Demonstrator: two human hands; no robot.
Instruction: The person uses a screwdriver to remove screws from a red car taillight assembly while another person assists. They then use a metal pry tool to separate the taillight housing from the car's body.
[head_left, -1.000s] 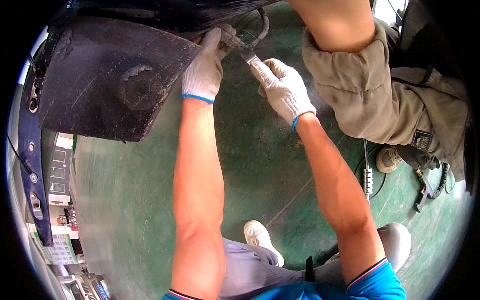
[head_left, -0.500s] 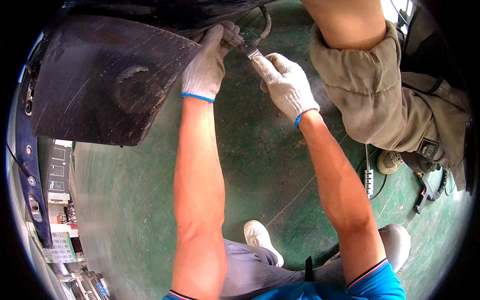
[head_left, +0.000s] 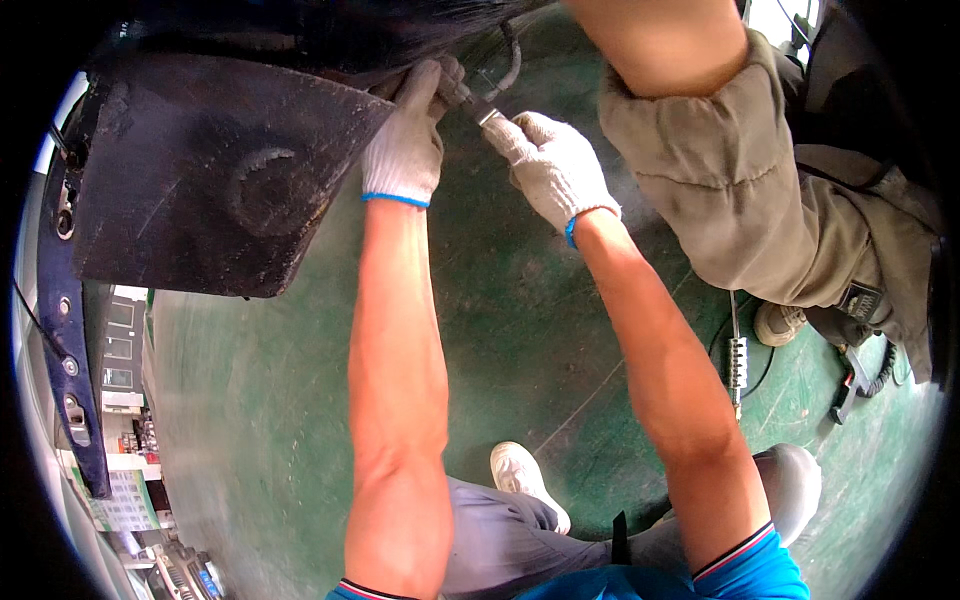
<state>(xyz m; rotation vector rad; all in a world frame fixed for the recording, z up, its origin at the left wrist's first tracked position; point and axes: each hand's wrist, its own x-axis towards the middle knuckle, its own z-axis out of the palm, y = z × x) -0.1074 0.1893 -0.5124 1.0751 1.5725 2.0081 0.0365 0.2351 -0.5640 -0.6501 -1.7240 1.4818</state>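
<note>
My left hand (head_left: pixel 405 155), in a white knit glove with a blue cuff, reaches up beside the edge of a scuffed black panel (head_left: pixel 190 175). Its fingers curl under the dark vehicle body, close to the head of a slim tool. What they hold, if anything, is hidden. My right hand (head_left: pixel 562 172), gloved alike, is closed around this tool (head_left: pixel 488 115), its thumb laid along it. A shiny metal band shows on the tool; its far end is too dark to make out. Just beyond the tool hangs a grey hose (head_left: pixel 513 65).
Another person's bare limb and bunched khaki clothing (head_left: pixel 700 150) stand close on the right. A tool with a black coiled cord (head_left: pixel 850 390) and a thin rod with a ribbed white piece (head_left: pixel 738 362) lie on the green floor (head_left: pixel 260 430). A blue metal strip (head_left: pixel 68 330) runs down the left.
My right hand and the tool have shifted slightly left. My left fingers have also moved a little left. The black panel and hose sit slightly differently in the picture; both grips look the same.
</note>
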